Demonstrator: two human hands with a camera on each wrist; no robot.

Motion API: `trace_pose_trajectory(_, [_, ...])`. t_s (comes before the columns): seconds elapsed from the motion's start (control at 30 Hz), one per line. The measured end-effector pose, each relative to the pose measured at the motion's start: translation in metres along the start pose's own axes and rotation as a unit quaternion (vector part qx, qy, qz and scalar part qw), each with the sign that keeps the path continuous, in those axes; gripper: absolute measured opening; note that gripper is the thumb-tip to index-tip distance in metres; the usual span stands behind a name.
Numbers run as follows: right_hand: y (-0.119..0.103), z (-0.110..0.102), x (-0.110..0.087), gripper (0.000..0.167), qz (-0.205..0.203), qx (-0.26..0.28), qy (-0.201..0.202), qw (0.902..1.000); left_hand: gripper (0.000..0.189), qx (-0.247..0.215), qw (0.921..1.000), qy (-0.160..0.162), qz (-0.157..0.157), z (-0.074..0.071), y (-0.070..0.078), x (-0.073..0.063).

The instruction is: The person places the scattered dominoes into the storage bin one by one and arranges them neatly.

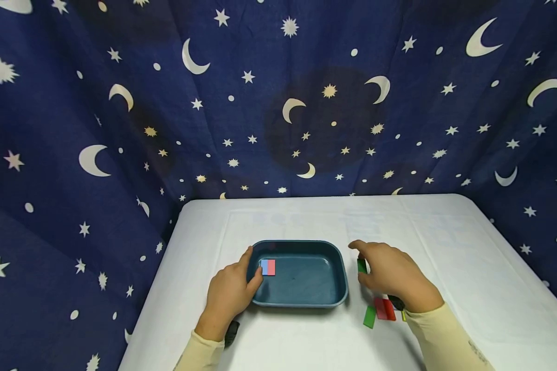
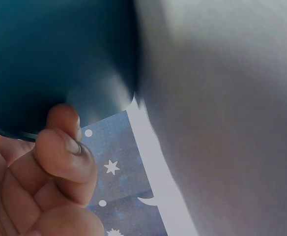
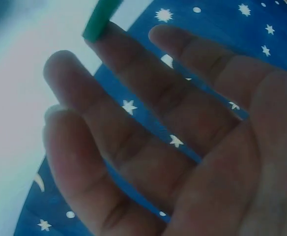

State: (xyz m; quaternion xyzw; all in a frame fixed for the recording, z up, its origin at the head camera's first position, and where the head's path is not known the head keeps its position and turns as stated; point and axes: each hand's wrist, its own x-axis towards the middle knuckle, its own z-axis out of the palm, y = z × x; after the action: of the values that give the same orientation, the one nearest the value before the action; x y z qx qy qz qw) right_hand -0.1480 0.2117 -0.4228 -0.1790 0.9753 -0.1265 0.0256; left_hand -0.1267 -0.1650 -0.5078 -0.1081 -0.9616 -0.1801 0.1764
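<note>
Two bare hands work over a white cloth-covered table [image 1: 301,219]. The left hand [image 1: 231,289] grips the left end of a dark teal, round-cornered rectangular tray [image 1: 308,278]: its thumb lies over the rim, its index finger reaches forward along the end, and the left wrist view shows other fingers bent against the outer wall. Just right of that thumb, inside the tray, sits a flat light-blue and pink rectangular piece [image 1: 268,267]; whether it is one tile or two side by side, I cannot tell.

Beyond the tray's other end, apart from it, the right hand [image 1: 392,270] pinches a small flat green tile [image 1: 362,266] between thumb and fingertip, with the index finger held out ahead. In the right wrist view the fingers are spread, and the tile's end meets one fingertip.

On the cloth beneath the right hand, nearer the person, lie a second green rectangular tile [image 1: 369,317], a flat pink tile [image 1: 380,308] with a bright red tile [image 1: 390,309] right against it, and a thin yellow strip [image 1: 404,316] partly hidden by the wrist. Ahead of both hands hangs a navy fabric curtain [image 1: 255,175] patterned with pale moons and stars.
</note>
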Motion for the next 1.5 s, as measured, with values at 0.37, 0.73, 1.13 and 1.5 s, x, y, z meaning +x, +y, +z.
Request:
trace_pose_trajectory(0.37, [-0.023,-0.012,0.019,0.058,-0.047,-0.014,0.064,0.9967,0.062,0.001,0.9999,0.01,0.003,0.002,-0.002,-0.001])
trace_pose_trajectory(0.73, [-0.059,-0.009,0.046,0.058,-0.087,0.011,0.063,0.9941,0.061,0.003,1.0,0.008,0.002,0.0,0.002,0.0])
trace_pose_trajectory(1.13, [-0.086,0.012,0.079,0.054,-0.119,0.053,0.042,0.9906,0.061,0.011,0.9999,0.012,0.005,0.003,0.0,-0.001])
trace_pose_trajectory(1.5, [-0.11,0.037,0.104,0.051,-0.123,0.033,0.022,0.9917,0.062,0.012,0.9999,-0.001,0.004,0.001,-0.001,0.002])
